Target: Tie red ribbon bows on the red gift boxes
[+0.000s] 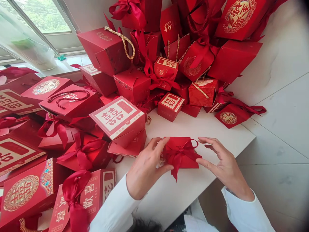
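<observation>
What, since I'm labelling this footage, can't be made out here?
All in the head view:
1. Contents of the bow-tied box: hidden by its red sides.
2. That box's left end: partly behind the left hand.
3. White-panelled boxes at far left: cut off by the left edge.
4. What the plastic by the window holds: blurred through the film.

Your one view comes from the camera on your head, facing forward and steeply down. It looks from close above the worktop [205,125], with your left hand [148,167] and right hand [227,166] low in the frame, and spans wide, from the window [47,16] at upper left to the pale tiles [277,129] at right.
</observation>
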Tool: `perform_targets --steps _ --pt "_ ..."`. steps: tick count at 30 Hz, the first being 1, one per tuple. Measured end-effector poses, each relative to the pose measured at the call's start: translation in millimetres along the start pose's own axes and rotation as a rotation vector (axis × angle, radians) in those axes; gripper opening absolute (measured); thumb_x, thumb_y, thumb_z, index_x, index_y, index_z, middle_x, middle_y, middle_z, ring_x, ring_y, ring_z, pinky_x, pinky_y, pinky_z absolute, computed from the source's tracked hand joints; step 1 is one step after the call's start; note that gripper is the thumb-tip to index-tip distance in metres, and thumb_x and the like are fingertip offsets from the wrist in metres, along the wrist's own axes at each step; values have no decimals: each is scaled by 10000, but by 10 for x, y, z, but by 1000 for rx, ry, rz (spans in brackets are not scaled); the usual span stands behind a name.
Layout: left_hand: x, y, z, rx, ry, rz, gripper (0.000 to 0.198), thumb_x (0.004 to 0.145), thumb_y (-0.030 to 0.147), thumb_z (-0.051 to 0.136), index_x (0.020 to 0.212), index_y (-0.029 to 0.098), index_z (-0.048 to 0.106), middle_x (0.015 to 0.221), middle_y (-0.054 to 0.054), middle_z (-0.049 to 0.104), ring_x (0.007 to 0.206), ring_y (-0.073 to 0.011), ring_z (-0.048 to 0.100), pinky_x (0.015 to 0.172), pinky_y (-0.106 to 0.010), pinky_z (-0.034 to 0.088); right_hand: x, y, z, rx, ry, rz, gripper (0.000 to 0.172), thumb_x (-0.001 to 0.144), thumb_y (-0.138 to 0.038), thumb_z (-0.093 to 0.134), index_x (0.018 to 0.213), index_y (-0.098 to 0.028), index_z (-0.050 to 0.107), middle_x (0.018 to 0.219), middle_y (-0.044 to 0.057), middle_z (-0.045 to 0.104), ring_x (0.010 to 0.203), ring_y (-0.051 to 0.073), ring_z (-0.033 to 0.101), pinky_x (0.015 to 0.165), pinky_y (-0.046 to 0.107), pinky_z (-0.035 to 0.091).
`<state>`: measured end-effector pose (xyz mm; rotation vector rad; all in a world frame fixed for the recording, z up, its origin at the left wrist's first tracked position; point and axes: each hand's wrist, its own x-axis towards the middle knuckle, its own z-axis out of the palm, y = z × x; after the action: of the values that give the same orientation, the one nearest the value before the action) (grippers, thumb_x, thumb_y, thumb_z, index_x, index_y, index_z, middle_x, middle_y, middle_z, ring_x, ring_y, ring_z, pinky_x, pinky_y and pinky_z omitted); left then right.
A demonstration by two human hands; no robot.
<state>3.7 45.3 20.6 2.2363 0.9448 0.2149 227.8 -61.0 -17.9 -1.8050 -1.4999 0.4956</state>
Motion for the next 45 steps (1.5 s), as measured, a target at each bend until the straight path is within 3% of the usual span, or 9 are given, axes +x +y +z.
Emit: perform_targets --steps 2,5,9,11,18,21,25,39,45 --pt "4 2 -19 11 4 -39 508 799 236 670 1271 227 482 1158 -97 593 982 -243 632 853 -379 513 -59 -4 23 12 42 69 386 820 -434 649 1156 -282 532 984 21 633 907 185 620 857 330 507" --pt "19 -21 -9 -30 3 -71 350 838 271 625 1170 222 528 1015 -43 657 824 -193 640 747 -311 500 -133 -82 82 53 40 151 287 835 -408 632 1074 -269 553 785 -13 615 721 151 600 733 272 508" --pt "60 -39 32 -139 20 -97 139 898 234 503 1031 209 534 796 10 663 684 -149 596 637 -256 448 -172 -184 149 142 78 196 116 874 -325 567 967 -257 581 737 -18 598 674 134 561 674 234 481" --pt "79 -33 39 -186 39 -99 97 888 225 508 978 206 540 798 12 657 695 -143 583 656 -256 442 -176 -202 170 198 61 186 71 874 -299 552 914 -250 585 745 -17 605 669 130 559 655 225 470" --pt "115 -48 57 -499 106 -102 245 845 345 593 1035 201 542 972 -26 608 888 -158 564 772 -276 460 -199 -205 244 312 4 212 57 856 -270 532 837 -231 568 718 -15 586 656 132 552 600 221 433" --pt "121 -69 63 -703 92 -137 227 862 352 565 1018 191 530 954 -34 583 844 -147 549 728 -272 468 -209 -196 260 335 35 243 43 849 -262 530 833 -234 558 725 -19 577 663 129 541 609 218 427" --pt "129 -83 53 -833 -31 -175 241 854 381 575 962 173 522 801 -4 537 678 -109 493 613 -243 421 -213 -161 239 287 70 224 63 843 -229 529 780 -233 537 688 -31 543 620 117 508 570 205 411" --pt "166 -134 126 -720 20 -186 233 870 407 544 949 189 528 737 16 509 630 -106 490 598 -242 406 -248 -246 281 123 228 178 73 824 -177 542 778 -231 525 661 -48 552 592 100 525 577 191 421" --pt "172 -92 98 -633 43 -163 253 922 422 433 926 189 532 756 7 519 651 -115 486 605 -237 382 -269 -207 305 201 254 260 58 802 -220 587 795 -230 531 686 -34 564 626 115 531 559 196 425"
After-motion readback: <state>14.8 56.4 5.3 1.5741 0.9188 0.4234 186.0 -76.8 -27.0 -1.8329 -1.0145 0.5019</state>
